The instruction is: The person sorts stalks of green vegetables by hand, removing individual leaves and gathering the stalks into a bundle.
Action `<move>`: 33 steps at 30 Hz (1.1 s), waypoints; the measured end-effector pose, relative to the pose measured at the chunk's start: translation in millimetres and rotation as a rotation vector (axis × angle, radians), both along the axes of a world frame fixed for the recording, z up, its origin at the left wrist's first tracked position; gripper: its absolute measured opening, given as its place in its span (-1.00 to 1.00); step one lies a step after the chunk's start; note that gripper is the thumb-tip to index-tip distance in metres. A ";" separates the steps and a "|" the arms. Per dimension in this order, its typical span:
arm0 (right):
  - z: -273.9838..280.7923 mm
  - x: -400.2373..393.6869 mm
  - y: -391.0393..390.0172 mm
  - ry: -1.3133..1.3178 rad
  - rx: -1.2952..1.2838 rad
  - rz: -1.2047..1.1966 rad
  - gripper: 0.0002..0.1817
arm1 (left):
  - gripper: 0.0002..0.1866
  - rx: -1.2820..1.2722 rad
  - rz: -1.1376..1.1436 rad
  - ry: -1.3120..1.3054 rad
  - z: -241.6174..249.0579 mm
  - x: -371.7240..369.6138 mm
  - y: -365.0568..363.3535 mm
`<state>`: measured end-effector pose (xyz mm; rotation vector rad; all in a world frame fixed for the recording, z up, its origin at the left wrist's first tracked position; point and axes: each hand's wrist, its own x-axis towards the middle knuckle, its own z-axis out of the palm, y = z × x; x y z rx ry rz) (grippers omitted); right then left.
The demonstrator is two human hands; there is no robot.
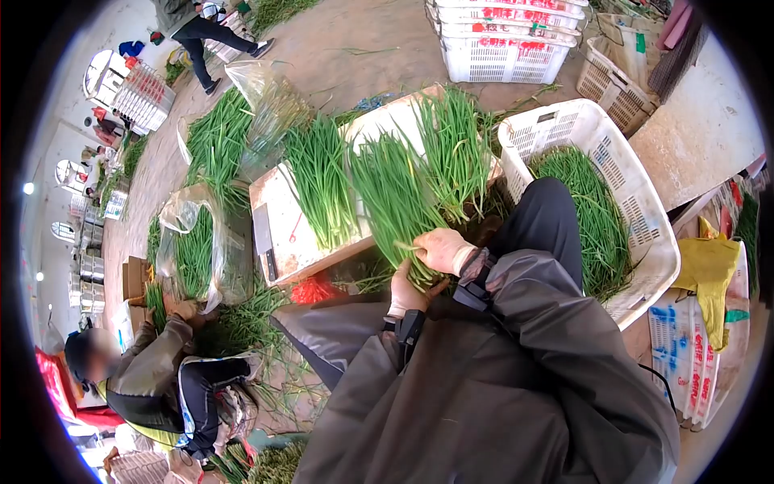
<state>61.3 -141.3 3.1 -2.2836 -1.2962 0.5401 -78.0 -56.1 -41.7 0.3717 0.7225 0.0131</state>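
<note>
A bunch of long green chives stands out in front of me, held near its pale stem ends. My left hand, in a light glove with bare fingers, is closed round the lower stems. Beside it, my right hand is closed on the stems just above, its thumb and fingers pinching their edge. Behind the bunch is a pale board with another chive bundle lying on its left part. A further bundle lies on its right. A flat-bladed knife rests at the board's left edge.
A white crate full of chives stands at my right. Clear plastic bags of chives stand left. Red ties lie below the board. A co-worker sits at the lower left; another person walks behind. Stacked crates stand at the back.
</note>
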 end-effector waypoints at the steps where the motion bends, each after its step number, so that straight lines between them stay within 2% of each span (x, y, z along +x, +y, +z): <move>1: -1.7 -0.6 2.1 0.003 -0.027 -0.034 -0.69 | -0.48 -0.001 -0.009 -0.007 0.9 0.4 0.2; 4: -2.8 -3.6 8.0 0.040 -0.098 -0.110 -0.65 | -0.48 0.032 -0.011 0.004 13.2 0.4 -3.3; 9: -11.3 -2.1 10.7 0.125 -0.097 -0.144 -0.65 | -0.50 0.002 -0.033 -0.035 -12.2 1.4 0.7; 13: 3.5 -8.1 8.2 0.147 0.117 -0.029 -0.66 | -0.56 0.016 0.058 0.064 -29.0 1.4 5.3; 16: 19.5 -19.5 9.9 0.232 0.209 0.042 -0.68 | -0.59 -0.019 0.079 0.030 -39.3 0.5 2.0; 18: 30.1 -28.1 8.1 0.304 0.300 0.121 -0.70 | -0.60 0.094 0.169 -0.245 -78.6 -2.1 -1.0; 19: 35.2 -31.3 7.1 0.452 0.376 0.162 -0.70 | -0.60 0.122 0.180 -0.290 -84.6 -2.0 -0.9; 20: 40.4 -32.0 8.1 0.491 0.432 0.230 -0.74 | -0.61 0.148 0.192 -0.335 -90.6 -2.1 -0.9; 24: 100.3 -23.5 -4.0 1.131 0.502 0.121 -0.85 | -0.67 0.136 0.113 -0.142 -41.7 1.5 -3.7; 25: 117.0 -21.2 -8.6 1.188 0.655 0.007 -0.87 | -0.66 0.169 0.063 -0.129 -40.4 -0.2 -1.5; 27: 96.5 0.6 -10.0 1.494 0.947 -0.081 -0.87 | -0.61 0.271 -0.069 -0.142 -41.7 -5.6 5.6; 28: 95.2 13.5 -12.6 1.642 1.086 -0.159 -0.88 | -0.58 0.072 -0.030 -0.104 -34.0 -3.4 7.6; 29: 95.2 25.4 -19.0 1.742 1.181 -0.182 -0.86 | -0.54 -0.124 0.022 -0.052 -26.2 -1.4 9.6; 31: 102.3 46.5 -33.2 1.869 1.346 -0.135 -0.81 | -0.62 0.132 -0.051 -0.013 -20.6 -1.3 3.4; 33: 113.3 62.2 -51.8 1.816 1.368 -0.042 -0.82 | -0.79 0.003 0.055 0.206 4.1 5.8 -1.4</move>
